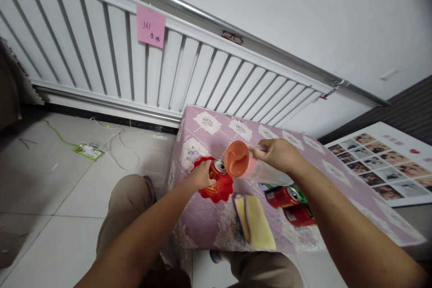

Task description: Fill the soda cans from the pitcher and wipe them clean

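My left hand (201,175) is wrapped round a red drink can (216,168), its opened top facing up and to the right. Under the can lies a red scalloped plate (221,190) with yellow printing. My right hand (275,155) grips the handle of a clear plastic pitcher (268,173). The pitcher is tipped over to the left, and its orange top (236,159) is right beside the can's top. Whether liquid flows between them I cannot tell. A folded yellow cloth (259,222) lies on the tablecloth in front of the pitcher.
Several cans, including a red can (282,197), lie under my right forearm. The table has a purple floral cloth (199,229). Behind it runs a white radiator (189,72). A photo board (381,162) leans at the right; a power strip (88,151) sits on the floor at left.
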Demonstrator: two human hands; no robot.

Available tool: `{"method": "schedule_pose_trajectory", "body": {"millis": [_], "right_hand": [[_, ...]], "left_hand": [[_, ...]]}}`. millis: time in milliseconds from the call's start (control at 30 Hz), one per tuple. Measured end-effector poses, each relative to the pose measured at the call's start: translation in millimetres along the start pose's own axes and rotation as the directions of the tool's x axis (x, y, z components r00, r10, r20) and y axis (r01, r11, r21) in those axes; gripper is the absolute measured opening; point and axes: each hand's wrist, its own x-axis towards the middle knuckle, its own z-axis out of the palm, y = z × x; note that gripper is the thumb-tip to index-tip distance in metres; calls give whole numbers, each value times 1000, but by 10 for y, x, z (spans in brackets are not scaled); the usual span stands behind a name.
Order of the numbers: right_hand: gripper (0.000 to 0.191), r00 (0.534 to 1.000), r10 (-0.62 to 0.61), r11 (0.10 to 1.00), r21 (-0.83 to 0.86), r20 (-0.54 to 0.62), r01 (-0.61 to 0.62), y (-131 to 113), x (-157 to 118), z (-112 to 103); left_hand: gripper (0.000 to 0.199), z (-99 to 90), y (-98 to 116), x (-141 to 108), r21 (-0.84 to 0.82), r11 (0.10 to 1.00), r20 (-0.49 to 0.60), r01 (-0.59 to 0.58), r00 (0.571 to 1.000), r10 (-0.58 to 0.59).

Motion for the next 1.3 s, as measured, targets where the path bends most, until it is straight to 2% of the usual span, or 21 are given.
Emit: {"method": "schedule_pose_trajectory", "body": {"millis": [400, 833, 1300], "right_hand": [[46, 998, 26, 1000, -12, 61, -25, 9, -4, -28], [45, 1000, -11, 1000, 0, 3, 11, -17, -10, -51], [49, 1000, 2, 1000, -17, 6, -2, -34, -2, -42]], "left_hand": [[66, -12, 1, 6, -6, 1000, 8, 16, 1000, -16], [67, 10, -20, 11, -27, 1000, -15, -6, 1000, 5], [64, 3, -20, 12, 0, 1000, 0, -14, 1000, 14]]}}
